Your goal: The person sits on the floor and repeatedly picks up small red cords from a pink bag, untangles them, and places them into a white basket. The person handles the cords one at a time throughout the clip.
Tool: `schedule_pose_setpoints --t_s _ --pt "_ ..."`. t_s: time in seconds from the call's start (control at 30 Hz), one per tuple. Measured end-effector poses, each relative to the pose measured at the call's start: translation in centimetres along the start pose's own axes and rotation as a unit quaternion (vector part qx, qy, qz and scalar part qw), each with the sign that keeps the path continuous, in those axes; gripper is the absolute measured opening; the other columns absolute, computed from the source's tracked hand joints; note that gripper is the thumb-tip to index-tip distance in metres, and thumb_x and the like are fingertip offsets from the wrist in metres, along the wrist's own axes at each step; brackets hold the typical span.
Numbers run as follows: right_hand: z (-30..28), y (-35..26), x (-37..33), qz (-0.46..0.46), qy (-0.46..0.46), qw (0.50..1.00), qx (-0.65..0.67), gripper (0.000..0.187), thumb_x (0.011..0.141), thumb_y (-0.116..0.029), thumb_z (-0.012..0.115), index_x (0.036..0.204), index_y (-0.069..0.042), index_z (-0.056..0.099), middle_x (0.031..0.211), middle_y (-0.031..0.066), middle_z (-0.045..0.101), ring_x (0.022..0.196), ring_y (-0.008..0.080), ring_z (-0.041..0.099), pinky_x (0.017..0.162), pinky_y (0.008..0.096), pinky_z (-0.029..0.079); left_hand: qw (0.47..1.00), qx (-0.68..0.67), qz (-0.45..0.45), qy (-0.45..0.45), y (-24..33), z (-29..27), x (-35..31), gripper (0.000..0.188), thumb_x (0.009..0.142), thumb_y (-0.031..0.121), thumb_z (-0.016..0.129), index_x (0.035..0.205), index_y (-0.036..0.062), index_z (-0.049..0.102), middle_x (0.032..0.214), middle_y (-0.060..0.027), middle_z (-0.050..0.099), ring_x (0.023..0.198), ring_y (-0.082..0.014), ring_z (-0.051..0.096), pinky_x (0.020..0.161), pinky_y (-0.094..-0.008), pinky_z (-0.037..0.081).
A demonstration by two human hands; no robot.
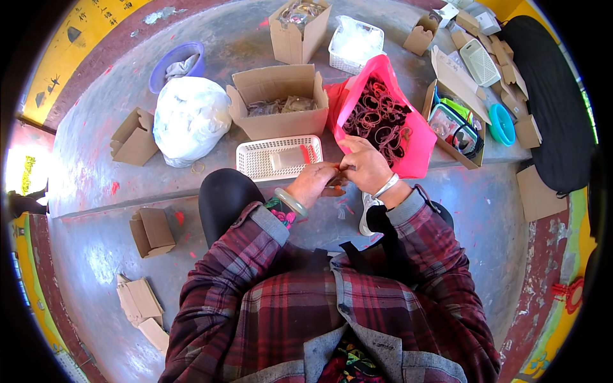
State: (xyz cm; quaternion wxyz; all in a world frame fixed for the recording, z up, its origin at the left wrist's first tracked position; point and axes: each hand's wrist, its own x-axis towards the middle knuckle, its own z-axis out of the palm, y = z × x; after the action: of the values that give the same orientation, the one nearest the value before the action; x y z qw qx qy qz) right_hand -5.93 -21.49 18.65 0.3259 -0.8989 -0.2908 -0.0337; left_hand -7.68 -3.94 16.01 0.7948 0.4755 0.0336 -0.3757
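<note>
My left hand (314, 184) and my right hand (369, 167) meet in front of me, fingers pinched together over something small that I cannot make out. A bit of orange shows by the fingertips. Just beyond the left hand stands a white plastic basket (250, 161) holding a clear flat piece and a red strip. Close to the right hand, a bright pink bag (418, 156) lies open, full of dark and pinkish looped cords (378, 113). Behind the basket, an open cardboard box (274, 122) contains small clear-wrapped items (297, 104).
A stuffed white plastic bag (190, 121) and a purple basin (199, 66) sit at left. Small cardboard boxes (152, 233) lie on the step. At right are a teal basket (502, 125), a carton of tools (454, 127) and piled cardboard (511, 80). A step edge crosses the floor.
</note>
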Motion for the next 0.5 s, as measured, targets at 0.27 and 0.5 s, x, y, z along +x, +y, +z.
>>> schedule_pose_setpoints --t_s 0.27,0.5 --pt "0.3 0.4 -0.1 0.028 -0.032 0.998 0.041 0.014 0.068 -0.012 0.058 0.075 -0.007 0.069 0.113 0.0191 0.056 0.112 0.0339 0.046 0.094 0.0376 0.038 0.996 -0.089 0.008 -0.025 0.2 -0.1 -0.1 0.024 0.087 0.012 0.044 0.103 -0.003 0.054 0.096 -0.0104 0.058 0.088 -0.0191 0.058 0.077 -0.0361 0.052" --pt "-1.3 1.1 0.4 0.073 -0.015 0.992 0.106 0.023 0.071 -0.013 0.06 0.093 -0.011 0.066 0.123 0.0206 0.048 0.115 0.0341 0.045 0.097 0.0387 0.036 0.994 -0.111 0.015 0.009 0.5 -0.1 0.0 0.026 0.088 0.012 0.042 0.107 -0.0028 0.051 0.099 -0.0126 0.058 0.095 -0.0231 0.058 0.079 -0.0354 0.051"
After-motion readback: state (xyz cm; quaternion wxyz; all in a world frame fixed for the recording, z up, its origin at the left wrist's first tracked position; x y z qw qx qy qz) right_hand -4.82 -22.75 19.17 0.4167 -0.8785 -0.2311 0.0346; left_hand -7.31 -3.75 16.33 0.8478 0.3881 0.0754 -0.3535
